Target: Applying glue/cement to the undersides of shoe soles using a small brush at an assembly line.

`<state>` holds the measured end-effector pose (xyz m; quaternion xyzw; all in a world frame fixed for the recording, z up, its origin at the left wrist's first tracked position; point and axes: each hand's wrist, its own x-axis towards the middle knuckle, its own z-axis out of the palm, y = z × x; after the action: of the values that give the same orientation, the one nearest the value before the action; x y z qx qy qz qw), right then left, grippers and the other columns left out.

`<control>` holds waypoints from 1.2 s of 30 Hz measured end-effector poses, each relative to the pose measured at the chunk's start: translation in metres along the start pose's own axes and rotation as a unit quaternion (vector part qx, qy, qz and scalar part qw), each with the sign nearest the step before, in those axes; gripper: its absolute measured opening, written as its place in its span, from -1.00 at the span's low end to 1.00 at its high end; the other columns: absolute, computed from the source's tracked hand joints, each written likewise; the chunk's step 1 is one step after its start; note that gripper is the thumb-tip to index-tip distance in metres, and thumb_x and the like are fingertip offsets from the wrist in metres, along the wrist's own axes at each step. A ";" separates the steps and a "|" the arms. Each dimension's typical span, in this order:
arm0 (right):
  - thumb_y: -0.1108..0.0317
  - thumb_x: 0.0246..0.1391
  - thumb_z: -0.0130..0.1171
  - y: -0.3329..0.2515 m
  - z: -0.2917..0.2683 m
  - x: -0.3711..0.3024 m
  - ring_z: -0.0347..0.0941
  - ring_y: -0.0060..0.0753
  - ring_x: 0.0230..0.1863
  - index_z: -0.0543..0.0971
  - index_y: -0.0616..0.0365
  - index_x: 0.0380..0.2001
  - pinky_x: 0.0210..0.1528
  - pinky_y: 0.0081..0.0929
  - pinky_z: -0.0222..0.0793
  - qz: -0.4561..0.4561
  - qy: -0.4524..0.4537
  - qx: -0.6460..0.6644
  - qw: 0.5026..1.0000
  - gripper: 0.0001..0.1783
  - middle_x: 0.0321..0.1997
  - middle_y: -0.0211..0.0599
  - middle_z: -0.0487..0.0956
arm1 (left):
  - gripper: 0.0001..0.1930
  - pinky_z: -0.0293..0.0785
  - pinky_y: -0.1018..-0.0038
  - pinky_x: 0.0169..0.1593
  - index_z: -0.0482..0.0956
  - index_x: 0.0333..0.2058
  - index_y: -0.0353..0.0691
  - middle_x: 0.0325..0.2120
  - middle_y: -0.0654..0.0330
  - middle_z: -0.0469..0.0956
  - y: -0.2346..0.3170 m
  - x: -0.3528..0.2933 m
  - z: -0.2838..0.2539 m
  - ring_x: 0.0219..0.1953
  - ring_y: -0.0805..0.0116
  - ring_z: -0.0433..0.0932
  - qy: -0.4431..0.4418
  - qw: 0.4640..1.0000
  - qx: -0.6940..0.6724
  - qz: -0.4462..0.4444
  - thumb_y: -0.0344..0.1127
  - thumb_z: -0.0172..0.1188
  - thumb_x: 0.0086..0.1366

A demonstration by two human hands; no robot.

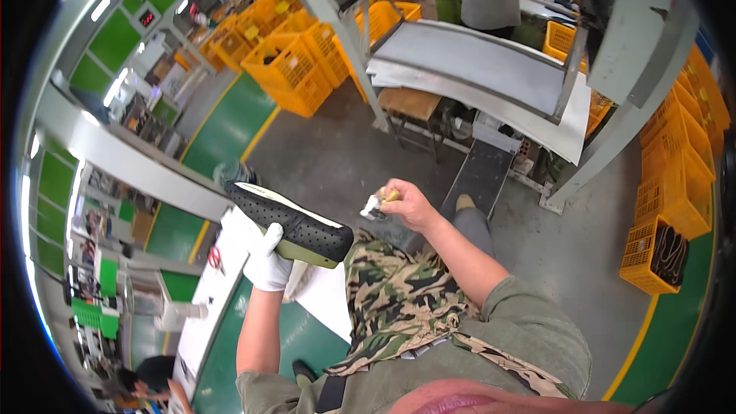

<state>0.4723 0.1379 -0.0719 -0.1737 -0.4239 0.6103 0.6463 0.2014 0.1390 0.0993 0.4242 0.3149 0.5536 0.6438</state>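
Left grip (268,262) clasps 1 shoe (297,224), long axis slanting down rightward; right grip (412,207), pinching a white-ended tool (373,208), sits apart, right of it.

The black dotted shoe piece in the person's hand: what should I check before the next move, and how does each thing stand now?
1. Shoe piece held in the left hand: ok.
2. Small yellow-and-white item held in the right hand: ok.
3. Gap between item and shoe piece: ok, they are apart.
4. Both hands gloved: not ok, the right is bare.
5. Red scissors out of the hands: ok.
6. Anything wet on the item's white end: cannot tell.
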 end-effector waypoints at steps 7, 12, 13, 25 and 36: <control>0.55 0.04 0.26 0.036 -0.080 -0.076 0.46 -0.49 -0.35 0.44 0.06 -0.35 -0.30 -0.48 0.38 0.052 0.253 0.117 0.959 -0.79 -0.35 -0.41 0.50 | -0.50 0.40 0.23 0.26 0.32 0.17 -0.33 0.07 0.07 0.50 0.029 0.068 0.058 0.11 0.15 0.50 -0.173 0.984 -0.009 -0.053 -0.46 0.17 0.26; 0.53 0.07 0.24 0.062 -0.103 -0.107 0.46 -0.51 -0.42 0.44 0.05 -0.37 -0.38 -0.55 0.37 0.055 0.322 0.171 0.930 -0.82 -0.39 -0.40 0.53 | -0.55 0.31 0.23 0.29 0.34 0.17 -0.30 0.10 0.11 0.47 0.033 0.106 0.141 0.14 0.20 0.46 -0.171 0.984 -0.010 -0.038 -0.33 0.09 0.34; 0.54 0.08 0.23 0.065 -0.106 -0.109 0.47 -0.50 -0.43 0.44 0.05 -0.37 -0.39 -0.54 0.38 0.045 0.316 0.181 0.930 -0.83 -0.40 -0.40 0.54 | -0.57 0.30 0.23 0.30 0.35 0.17 -0.30 0.11 0.11 0.46 0.037 0.107 0.162 0.14 0.20 0.45 -0.167 0.985 -0.021 -0.049 -0.30 0.07 0.38; 0.41 0.05 0.31 0.075 -0.151 -0.083 0.46 -0.50 -0.33 0.44 -0.04 -0.37 -0.26 -0.45 0.36 0.123 0.355 0.206 0.904 -0.79 -0.38 -0.46 0.52 | -0.69 0.47 0.36 0.14 0.52 -0.03 -0.38 -0.08 0.10 0.59 -0.078 0.227 0.245 -0.04 0.26 0.58 -0.154 0.977 0.092 -0.115 -0.32 0.20 0.33; 0.52 0.02 0.30 0.109 -0.178 -0.029 0.41 -0.55 -0.41 0.42 0.09 -0.41 -0.33 -0.55 0.33 0.130 0.369 0.157 0.907 -0.79 -0.42 -0.43 0.50 | -0.67 0.56 0.39 -0.03 0.61 -0.07 -0.27 -0.18 0.19 0.66 -0.192 0.485 0.277 -0.17 0.32 0.64 -0.206 0.930 0.275 -0.128 -0.20 0.30 0.28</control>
<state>0.5402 0.1845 -0.2658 -0.3363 -0.0268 0.6402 0.6902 0.6207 0.5545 0.0806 0.6456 0.3672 0.2582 0.6179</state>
